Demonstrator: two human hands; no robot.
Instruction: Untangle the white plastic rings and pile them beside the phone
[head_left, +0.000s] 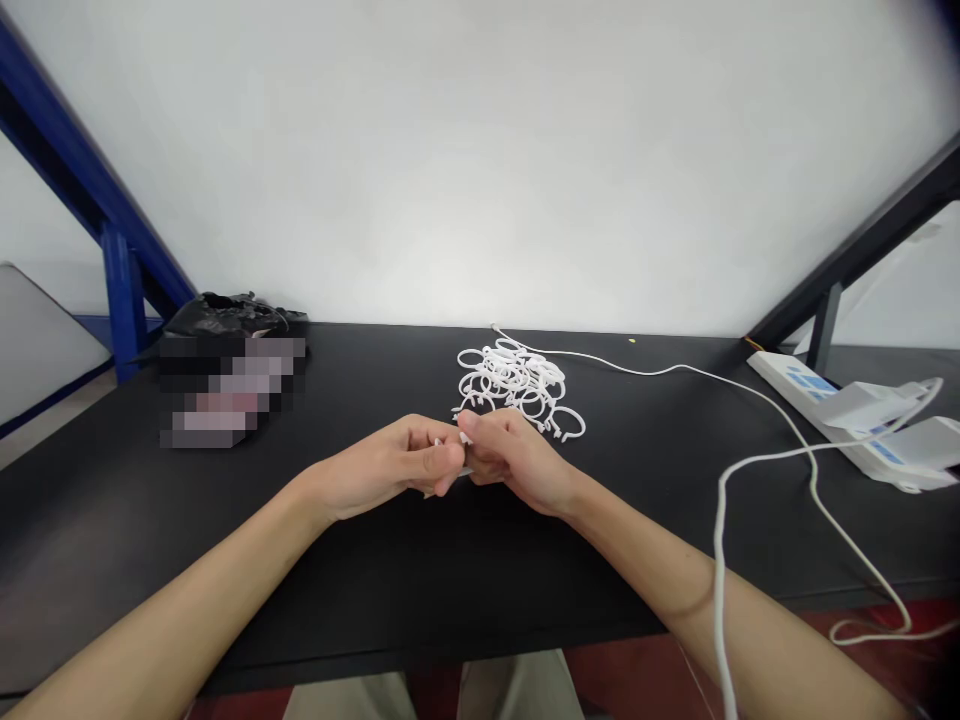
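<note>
In the middle of the head view my hands meet just above the black table (360, 570). My left hand (394, 462) is closed, thumb against the fingers, on one side of a white plastic ring (466, 471). From the other side my right hand (519, 458) pinches the same ring. Fingers hide most of it; only small white parts show. Right behind my hands lies a loose pile of white plastic open rings (517, 375), which look like shower curtain rings with small knobbed ends.
A crumpled black plastic bag (225, 315) lies at the back left, beside a blurred-out patch. At the right, a white power strip (799, 385) holds plugged-in adapters. A white cable (720, 560) loops across the right side, over my right forearm. A white wall (480, 170) rises behind.
</note>
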